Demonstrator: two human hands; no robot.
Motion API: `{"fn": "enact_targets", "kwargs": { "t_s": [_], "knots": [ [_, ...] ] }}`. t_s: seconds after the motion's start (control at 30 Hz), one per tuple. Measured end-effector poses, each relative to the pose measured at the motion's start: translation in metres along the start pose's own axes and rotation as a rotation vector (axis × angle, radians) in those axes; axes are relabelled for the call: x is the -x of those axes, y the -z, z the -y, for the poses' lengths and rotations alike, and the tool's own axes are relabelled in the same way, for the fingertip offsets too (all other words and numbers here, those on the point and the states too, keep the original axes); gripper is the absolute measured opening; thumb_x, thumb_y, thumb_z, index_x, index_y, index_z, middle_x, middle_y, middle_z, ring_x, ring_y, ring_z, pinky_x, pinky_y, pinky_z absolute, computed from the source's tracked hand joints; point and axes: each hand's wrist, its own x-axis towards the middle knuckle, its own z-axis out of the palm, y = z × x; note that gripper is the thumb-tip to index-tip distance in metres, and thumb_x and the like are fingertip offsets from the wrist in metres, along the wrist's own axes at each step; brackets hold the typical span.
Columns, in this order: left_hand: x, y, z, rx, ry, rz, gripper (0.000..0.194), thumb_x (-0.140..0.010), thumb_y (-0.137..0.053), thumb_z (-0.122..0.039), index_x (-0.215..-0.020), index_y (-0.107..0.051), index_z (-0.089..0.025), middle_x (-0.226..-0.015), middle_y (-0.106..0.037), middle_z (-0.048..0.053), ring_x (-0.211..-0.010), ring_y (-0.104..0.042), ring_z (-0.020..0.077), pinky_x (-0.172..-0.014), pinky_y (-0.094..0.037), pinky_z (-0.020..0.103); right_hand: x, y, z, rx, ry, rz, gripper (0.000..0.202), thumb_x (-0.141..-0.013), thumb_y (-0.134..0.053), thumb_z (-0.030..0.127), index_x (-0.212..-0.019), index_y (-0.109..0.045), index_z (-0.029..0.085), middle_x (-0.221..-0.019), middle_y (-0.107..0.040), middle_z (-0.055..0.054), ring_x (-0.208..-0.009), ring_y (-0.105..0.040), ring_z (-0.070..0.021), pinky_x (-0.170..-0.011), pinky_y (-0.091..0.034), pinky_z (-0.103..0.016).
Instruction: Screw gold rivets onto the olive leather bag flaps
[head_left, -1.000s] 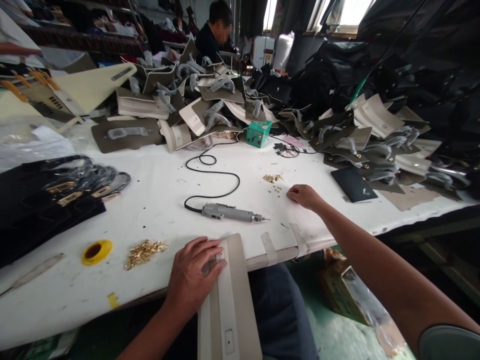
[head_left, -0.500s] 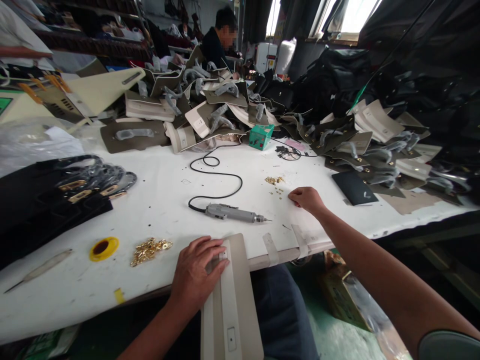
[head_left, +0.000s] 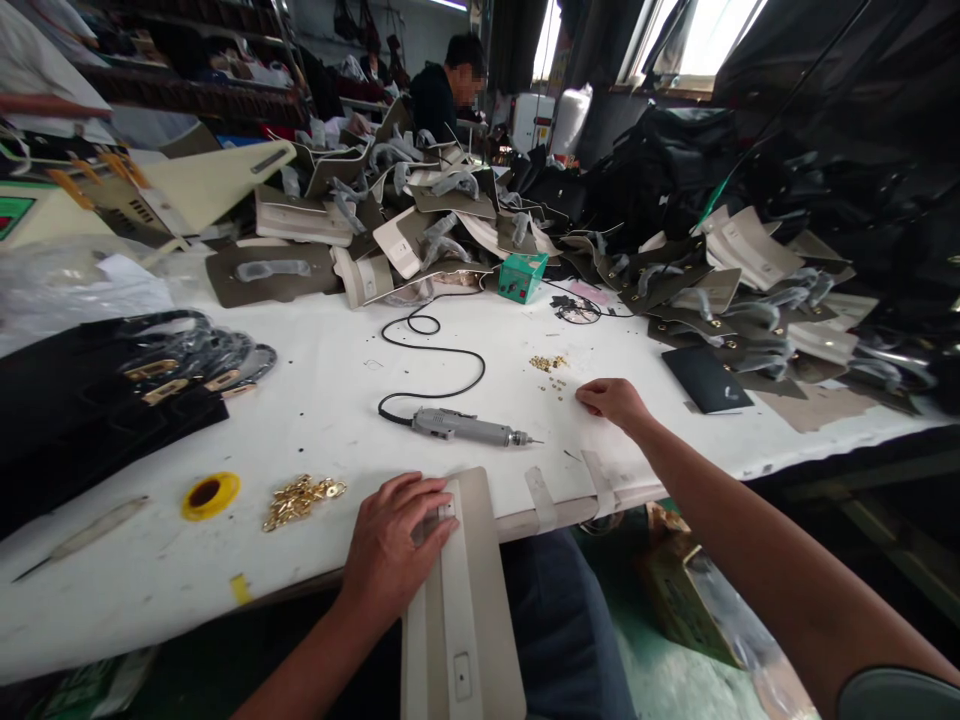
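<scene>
A beige bag panel (head_left: 480, 590) with a raised strip and a small slot lies over the table's front edge and my lap. My left hand (head_left: 397, 530) grips its far end, thumb and fingers on the strip. On the table, my right hand (head_left: 611, 398) is closed in a pinch; whatever is between its fingertips is hidden. Just left of it lie several small gold rings (head_left: 553, 384), with a small pile of gold pieces (head_left: 548, 363) behind them. A grey electric screwdriver (head_left: 472, 428) rests between my hands, its bit pointing right.
Gold clasp parts (head_left: 300, 500), a yellow tape roll (head_left: 211, 496) and an awl (head_left: 90, 535) lie at left, near black bags (head_left: 97, 410). A green control box (head_left: 520, 278) stands before heaped panels (head_left: 442, 200). A black booklet (head_left: 706, 380) lies right. Another person (head_left: 442, 95) sits behind.
The view has shifted very slightly. Both hands, the beige panel and the screwdriver stay practically where they were.
</scene>
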Motion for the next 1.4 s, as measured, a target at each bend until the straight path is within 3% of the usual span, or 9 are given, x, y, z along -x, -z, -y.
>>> {"fn": "enact_targets", "kwargs": {
  "t_s": [0.3,0.4,0.67,0.83,1.03,1.13,1.4],
  "knots": [
    [0.000,0.001,0.000,0.012,0.003,-0.003,0.022,-0.088,-0.071,-0.035,-0.110,-0.077,-0.032,-0.125,-0.076,0.000,-0.128,-0.059,0.0328,-0.103,-0.047,0.053,0.000,-0.004,0.011,0.105,-0.017,-0.053,0.018,-0.076,-0.071,0.035,-0.082,-0.076,0.018,-0.056,-0.064,0.000,-0.052,-0.055,-0.0135,-0.049,-0.041,-0.023],
    [0.001,0.001,0.001,0.010,0.006,0.003,0.022,-0.089,-0.071,-0.035,-0.110,-0.076,-0.032,-0.126,-0.075,0.000,-0.128,-0.059,0.0325,-0.103,-0.047,0.053,0.001,-0.006,0.012,0.154,-0.016,-0.084,0.020,-0.077,-0.071,0.034,-0.089,-0.074,0.019,-0.062,-0.067,0.000,-0.055,-0.057,-0.0137,-0.051,-0.042,-0.023],
    [0.001,0.000,0.000,0.017,-0.002,-0.003,0.023,-0.089,-0.071,-0.034,-0.111,-0.076,-0.031,-0.126,-0.075,0.001,-0.128,-0.058,0.0326,-0.104,-0.047,0.052,0.013,-0.004,0.022,0.407,0.073,-0.113,0.017,-0.084,-0.066,0.037,-0.084,-0.078,0.024,-0.084,-0.076,-0.004,-0.075,-0.063,-0.0192,-0.057,-0.036,-0.026],
    [0.002,0.002,-0.002,0.022,0.008,-0.012,0.022,-0.087,-0.073,-0.032,-0.108,-0.077,-0.031,-0.125,-0.076,0.001,-0.128,-0.059,0.0328,-0.103,-0.048,0.052,0.016,0.000,0.028,0.508,0.138,-0.075,0.017,-0.084,-0.066,0.034,-0.088,-0.080,0.027,-0.097,-0.077,-0.003,-0.085,-0.064,-0.0207,-0.060,-0.035,-0.026],
    [0.000,0.004,-0.006,0.036,0.032,-0.007,0.021,-0.086,-0.074,-0.032,-0.107,-0.077,-0.031,-0.123,-0.076,0.001,-0.127,-0.059,0.0334,-0.103,-0.049,0.054,0.006,0.011,0.033,0.536,0.126,0.059,0.016,-0.081,-0.066,0.029,-0.084,-0.081,0.024,-0.069,-0.072,0.001,-0.064,-0.062,-0.0156,-0.056,-0.038,-0.024],
    [-0.002,0.004,-0.007,0.045,0.039,-0.005,0.022,-0.085,-0.074,-0.032,-0.107,-0.077,-0.030,-0.123,-0.076,0.001,-0.126,-0.060,0.0330,-0.103,-0.049,0.053,0.001,0.012,0.037,0.580,0.131,0.075,0.015,-0.080,-0.065,0.027,-0.076,-0.079,0.023,-0.065,-0.070,0.001,-0.060,-0.060,-0.0152,-0.055,-0.037,-0.025],
    [-0.001,0.006,-0.012,0.087,0.067,-0.013,0.020,-0.083,-0.077,-0.027,-0.103,-0.077,-0.029,-0.121,-0.077,0.001,-0.125,-0.060,0.0317,-0.104,-0.047,0.053,0.014,-0.001,0.035,0.747,0.253,-0.068,0.027,-0.094,-0.053,0.034,-0.091,-0.077,0.022,-0.104,-0.076,-0.009,-0.090,-0.064,-0.0227,-0.065,-0.033,-0.030]
  ]
}}
